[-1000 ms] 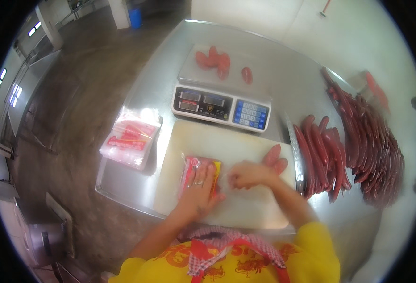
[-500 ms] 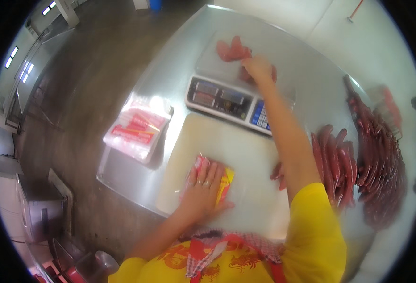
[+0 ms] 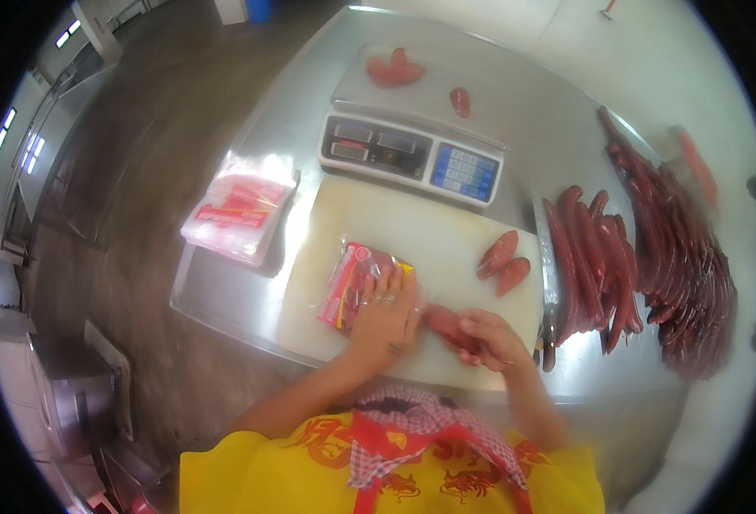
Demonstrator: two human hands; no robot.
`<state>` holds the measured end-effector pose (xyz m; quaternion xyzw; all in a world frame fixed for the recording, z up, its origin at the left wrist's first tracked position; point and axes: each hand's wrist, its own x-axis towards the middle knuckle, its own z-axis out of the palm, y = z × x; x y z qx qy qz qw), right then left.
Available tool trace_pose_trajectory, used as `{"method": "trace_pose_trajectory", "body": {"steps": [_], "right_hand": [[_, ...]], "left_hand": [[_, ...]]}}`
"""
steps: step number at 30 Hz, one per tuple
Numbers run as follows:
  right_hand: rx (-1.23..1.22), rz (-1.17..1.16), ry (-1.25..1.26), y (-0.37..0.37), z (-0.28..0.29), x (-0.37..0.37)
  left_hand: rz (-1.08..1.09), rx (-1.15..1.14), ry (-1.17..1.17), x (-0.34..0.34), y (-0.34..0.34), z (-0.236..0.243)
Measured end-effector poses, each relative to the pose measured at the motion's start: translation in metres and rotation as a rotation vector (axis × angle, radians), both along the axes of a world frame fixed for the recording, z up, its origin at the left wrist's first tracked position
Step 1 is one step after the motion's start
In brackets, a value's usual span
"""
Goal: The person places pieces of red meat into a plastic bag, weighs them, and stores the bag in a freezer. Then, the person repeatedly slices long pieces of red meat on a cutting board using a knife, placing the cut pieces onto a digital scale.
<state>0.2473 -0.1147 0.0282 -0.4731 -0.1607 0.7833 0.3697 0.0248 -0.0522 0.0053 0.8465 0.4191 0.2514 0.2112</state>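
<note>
My left hand (image 3: 387,308) lies over a clear plastic package (image 3: 339,287) with red and yellow print, its fingers stretched flat on top. Reddish meat shows through the film. Just right of it, my right hand (image 3: 491,338) is closed around a dark red sausage piece (image 3: 451,327), whose left end points at the package's right side. Both are over a pale cutting board (image 3: 472,227). Two cut sausage pieces (image 3: 505,261) rest at the board's right side. Beyond the board stands a scale (image 3: 408,158), with more cut pieces (image 3: 393,68) and one separate piece (image 3: 459,103) on its platform.
A stack of printed plastic bags (image 3: 237,210) lies left of the board on the steel table (image 3: 215,295). A knife (image 3: 549,338) lies along the board's right edge. Beyond it are long sausages (image 3: 588,265) and a larger heap of sausages (image 3: 678,265) near the wall.
My right hand has come back from the scale platform to beside the package, now with a sausage piece in it. One separate piece shows on the platform. My left hand stays on the package.
</note>
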Motion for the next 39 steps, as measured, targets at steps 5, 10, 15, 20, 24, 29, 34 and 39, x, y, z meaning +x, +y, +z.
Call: {"method": "trace_pose_trajectory", "body": {"steps": [5,10,15,20,24,29,34,39], "right_hand": [[0.256,-0.061,0.252,0.028,-0.024,-0.048],[0.218,-0.073,0.229,0.015,-0.008,-0.047],[0.236,-0.108,0.304,-0.001,-0.016,-0.039],[0.239,-0.204,0.304,0.037,-0.033,-0.065],[0.211,-0.265,0.205,0.053,-0.024,-0.082],[0.47,-0.149,-0.514,0.059,-0.034,-0.093],[0.585,0.28,-1.292,0.075,-0.043,-0.082],[0.598,0.353,-1.65,0.085,0.017,-0.035]], "left_hand": [[-0.012,0.051,-0.051,-0.002,-0.003,0.013],[0.03,-0.054,-0.12,-0.004,0.005,0.019],[0.03,-0.063,-0.119,-0.001,0.006,0.017],[-0.002,0.028,-0.061,0.002,0.003,0.015],[-0.017,0.012,-0.082,0.002,0.004,0.011],[-0.105,0.0,-0.131,-0.002,0.004,0.004],[-0.188,-0.128,-0.129,-0.009,0.016,0.002],[-0.219,-0.253,-0.068,-0.011,0.024,0.015]]}}
